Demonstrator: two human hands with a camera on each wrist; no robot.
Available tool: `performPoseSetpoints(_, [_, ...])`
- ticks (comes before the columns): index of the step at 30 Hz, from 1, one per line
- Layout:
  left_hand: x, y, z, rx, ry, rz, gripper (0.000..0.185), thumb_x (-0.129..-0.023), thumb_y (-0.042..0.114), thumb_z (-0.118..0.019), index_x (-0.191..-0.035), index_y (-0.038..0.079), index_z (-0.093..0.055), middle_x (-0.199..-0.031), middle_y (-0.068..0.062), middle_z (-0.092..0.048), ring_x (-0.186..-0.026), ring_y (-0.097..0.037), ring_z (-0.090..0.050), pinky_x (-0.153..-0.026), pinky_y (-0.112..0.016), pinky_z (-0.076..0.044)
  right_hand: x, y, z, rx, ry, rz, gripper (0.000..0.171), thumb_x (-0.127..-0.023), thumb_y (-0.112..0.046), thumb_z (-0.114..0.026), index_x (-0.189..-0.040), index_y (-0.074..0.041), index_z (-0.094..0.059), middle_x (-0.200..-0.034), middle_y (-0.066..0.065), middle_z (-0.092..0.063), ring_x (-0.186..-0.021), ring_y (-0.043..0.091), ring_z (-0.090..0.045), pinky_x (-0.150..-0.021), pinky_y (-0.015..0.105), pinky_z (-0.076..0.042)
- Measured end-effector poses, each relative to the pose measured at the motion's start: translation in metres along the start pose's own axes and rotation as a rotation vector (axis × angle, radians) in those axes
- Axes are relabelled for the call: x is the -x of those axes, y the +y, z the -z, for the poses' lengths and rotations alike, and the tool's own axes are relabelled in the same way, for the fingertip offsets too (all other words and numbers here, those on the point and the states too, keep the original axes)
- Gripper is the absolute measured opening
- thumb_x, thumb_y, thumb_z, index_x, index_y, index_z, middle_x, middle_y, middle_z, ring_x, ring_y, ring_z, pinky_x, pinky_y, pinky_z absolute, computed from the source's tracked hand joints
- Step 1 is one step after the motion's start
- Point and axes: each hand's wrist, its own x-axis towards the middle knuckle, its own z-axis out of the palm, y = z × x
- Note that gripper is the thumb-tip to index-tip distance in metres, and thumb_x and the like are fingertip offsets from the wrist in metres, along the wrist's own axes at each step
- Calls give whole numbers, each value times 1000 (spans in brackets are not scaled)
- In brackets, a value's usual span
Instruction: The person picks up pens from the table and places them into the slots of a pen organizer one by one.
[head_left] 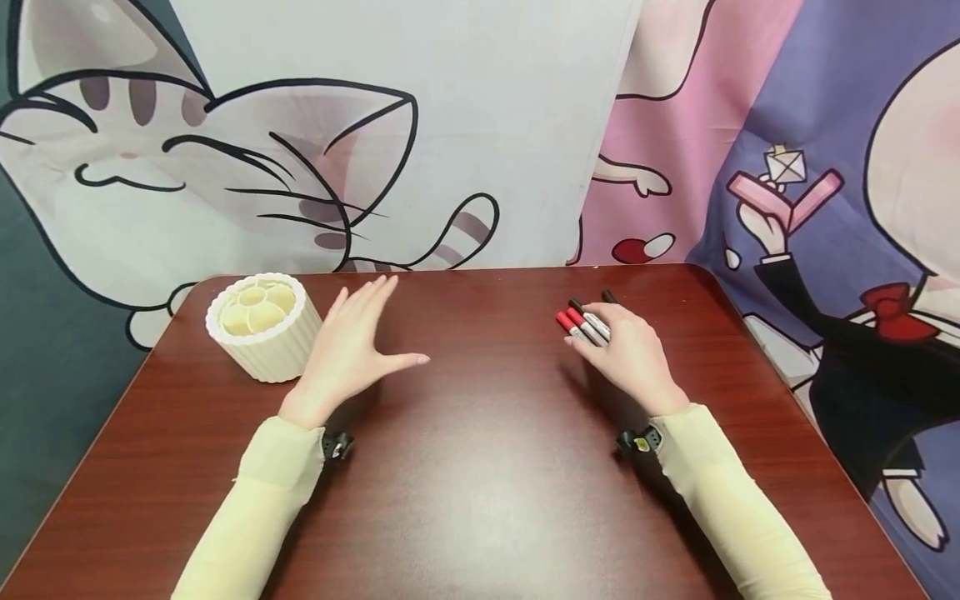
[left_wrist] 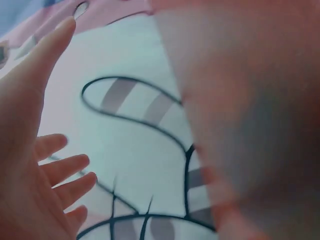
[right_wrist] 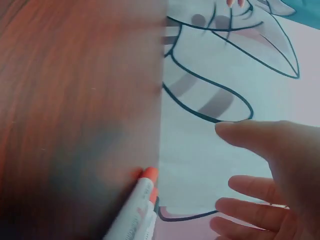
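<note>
**Two hands, some markers and a white holder**

Left hand (head_left: 352, 346) flat and wide open above the dark red-brown surface (head_left: 480, 500), fingers straight, thumb stuck out to the side, holding nothing. Just beside it, to the left, a white ribbed holder (head_left: 262, 327) standing upright near the far left corner, with round holes in the top. Nothing between that hand and the holder.

Right hand (head_left: 630, 354) resting palm down over on the right side, well apart from the left one. Fingers loose and fairly straight, lying on top of a small bunch of markers (head_left: 585, 325). Not curled round them, only touching. Markers lying flat on the surface, side by side, with red caps and one black cap poking out past the fingertips toward the far edge. Rest of the markers hidden under the hand.

Seen from the right wrist: open fingers (right_wrist: 255, 187) and red marker tips at the edge of the surface.

Cream sleeves on both arms. Behind the surface, a big cloth with a cartoon cat (head_left: 187, 167), and pink and purple pictures on the right.
</note>
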Motion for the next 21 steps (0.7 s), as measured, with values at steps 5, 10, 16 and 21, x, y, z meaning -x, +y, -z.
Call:
performPoseSetpoints(5, [11, -10, 28, 102, 184, 40, 116, -66, 55, -93, -157, 9, -38, -156, -11, -42, -143, -31, -37, -120, -50, -17, 2, 2, 8, -81, -16, -85, 45, -87, -31, -82, -124, -9, -71, -110, 14, -71, -88, 32, -62, -75, 45, -48])
performPoseSetpoints(10, [27, -24, 56, 173, 355, 132, 115, -60, 38, -100, -155, 11, -41, -156, -6, -43, -142, -28, -37, -117, -47, -26, 7, 9, 11, -109, -50, -137, 42, -86, -26, -83, -123, -8, -72, -108, 15, -72, -89, 32, -61, -75, 44, -46])
performPoseSetpoints(16, [50, -54, 78, 179, 520, 327, 116, -55, 30, -102, -154, 19, -42, -155, 1, -41, -141, -21, -35, -115, -44, -27, 19, 18, 13, -119, -102, -178, 49, -86, -32, -84, -123, -3, -72, -109, 16, -73, -96, 32, -68, -80, 47, -51])
performPoseSetpoints(21, [66, -82, 81, 248, 468, 552, 116, -64, 33, -98, -159, 26, -31, -159, 3, -32, -144, -17, -28, -117, -39, -21, 27, 23, 15, -113, -123, -193, 47, -84, -31, -86, -120, -4, -73, -102, 14, -74, -89, 27, -69, -75, 42, -51])
